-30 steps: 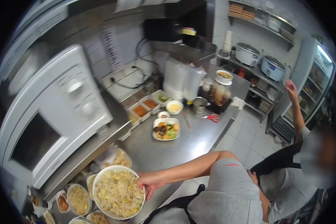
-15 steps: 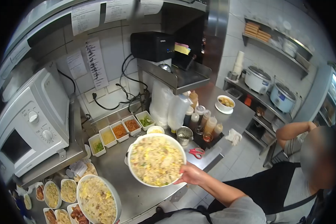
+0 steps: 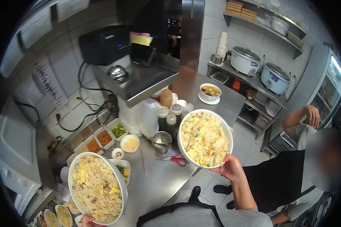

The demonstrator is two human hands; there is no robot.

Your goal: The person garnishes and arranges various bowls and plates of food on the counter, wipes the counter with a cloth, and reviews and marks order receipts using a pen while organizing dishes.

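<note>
Left grip (image 3: 89, 221) clamps the left rice bowl (image 3: 124, 196); right grip (image 3: 231, 167), the right rice bowl (image 3: 181, 145).
They hang over the table (image 3: 166, 179) and its near edge, respectively; carrying seems in hand, the next move calling for level rims.

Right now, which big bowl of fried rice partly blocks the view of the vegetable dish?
The fried-rice bowl in the left hand: its rim overlaps the vegetable dish. The right hand's bowl leaves that dish uncovered.
</note>
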